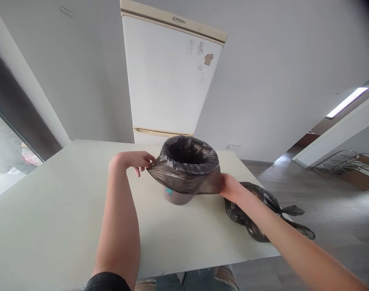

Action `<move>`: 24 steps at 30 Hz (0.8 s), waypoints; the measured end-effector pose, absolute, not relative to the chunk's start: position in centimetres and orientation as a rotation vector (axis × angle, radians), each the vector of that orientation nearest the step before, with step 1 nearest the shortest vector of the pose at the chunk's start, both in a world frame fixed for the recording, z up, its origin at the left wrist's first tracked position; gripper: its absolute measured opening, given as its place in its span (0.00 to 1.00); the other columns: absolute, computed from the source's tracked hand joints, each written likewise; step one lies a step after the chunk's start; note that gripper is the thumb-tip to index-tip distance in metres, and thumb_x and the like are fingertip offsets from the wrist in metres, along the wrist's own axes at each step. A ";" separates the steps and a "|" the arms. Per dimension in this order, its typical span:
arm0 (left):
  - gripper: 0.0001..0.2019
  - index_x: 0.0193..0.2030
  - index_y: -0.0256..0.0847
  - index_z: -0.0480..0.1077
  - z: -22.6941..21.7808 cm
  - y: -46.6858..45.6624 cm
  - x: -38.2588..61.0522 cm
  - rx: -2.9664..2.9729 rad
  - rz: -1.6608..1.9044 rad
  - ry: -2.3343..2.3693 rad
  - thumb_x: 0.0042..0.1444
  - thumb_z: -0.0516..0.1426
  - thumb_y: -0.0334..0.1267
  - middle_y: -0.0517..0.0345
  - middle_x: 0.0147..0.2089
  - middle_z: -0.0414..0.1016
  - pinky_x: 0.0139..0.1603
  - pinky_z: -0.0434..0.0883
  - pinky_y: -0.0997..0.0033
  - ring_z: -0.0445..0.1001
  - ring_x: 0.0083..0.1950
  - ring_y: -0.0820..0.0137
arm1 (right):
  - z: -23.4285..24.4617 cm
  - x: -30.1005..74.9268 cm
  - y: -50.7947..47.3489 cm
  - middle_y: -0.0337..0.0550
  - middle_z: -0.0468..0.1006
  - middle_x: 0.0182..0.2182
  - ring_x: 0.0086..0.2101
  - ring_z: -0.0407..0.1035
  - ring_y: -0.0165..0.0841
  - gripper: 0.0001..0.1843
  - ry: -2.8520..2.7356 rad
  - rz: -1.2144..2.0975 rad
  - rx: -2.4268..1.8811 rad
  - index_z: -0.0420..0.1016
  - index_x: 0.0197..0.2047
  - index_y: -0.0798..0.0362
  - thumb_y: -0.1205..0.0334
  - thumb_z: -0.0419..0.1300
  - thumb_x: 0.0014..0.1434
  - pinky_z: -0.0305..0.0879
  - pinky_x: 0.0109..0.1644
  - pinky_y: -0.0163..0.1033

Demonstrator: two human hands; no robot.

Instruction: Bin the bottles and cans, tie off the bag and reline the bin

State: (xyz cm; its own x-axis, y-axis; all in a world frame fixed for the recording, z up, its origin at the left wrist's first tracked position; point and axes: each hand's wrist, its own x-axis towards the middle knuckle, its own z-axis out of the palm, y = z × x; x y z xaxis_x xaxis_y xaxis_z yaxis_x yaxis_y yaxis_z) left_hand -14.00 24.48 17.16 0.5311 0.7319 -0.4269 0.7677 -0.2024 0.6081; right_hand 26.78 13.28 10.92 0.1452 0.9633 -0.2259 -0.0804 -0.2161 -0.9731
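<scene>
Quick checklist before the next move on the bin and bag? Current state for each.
1. Left hand on the bag: ok, fingers pinch its edge, drawn out to the left.
2. Right hand grip: cannot tell; it touches the bag's right side, fingers hidden.
3. Bag snug around the bin: not ok, left side stretched away.
4. Bin base on the table: ok, appears to rest there.
5. Bag reaches the bin's bottom: cannot tell, inside is dark.
6. Second bag apart from the bin: ok, lies to the right, under the right forearm.

The liner (187,184) is glossy, crinkled plastic, the bin (180,199) smooth and matt, the tabletop (60,202) smooth.
</scene>
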 end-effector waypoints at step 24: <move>0.24 0.57 0.49 0.78 19.3 23.0 -10.3 2.176 0.142 1.224 0.54 0.55 0.37 0.57 0.62 0.81 0.66 0.74 0.56 0.76 0.63 0.53 | 13.4 25.4 19.7 0.46 0.87 0.38 0.45 0.75 0.47 0.16 -1.369 0.980 -1.437 0.83 0.35 0.52 0.51 0.72 0.44 0.71 0.49 0.47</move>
State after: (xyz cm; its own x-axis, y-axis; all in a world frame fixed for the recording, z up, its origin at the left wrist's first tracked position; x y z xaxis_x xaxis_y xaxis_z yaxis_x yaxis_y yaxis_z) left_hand -10.32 22.98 19.33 0.5627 0.8012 -0.2036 0.7333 -0.3701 0.5703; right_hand 25.36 19.66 13.35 0.0748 0.9966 0.0353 0.2875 0.0124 -0.9577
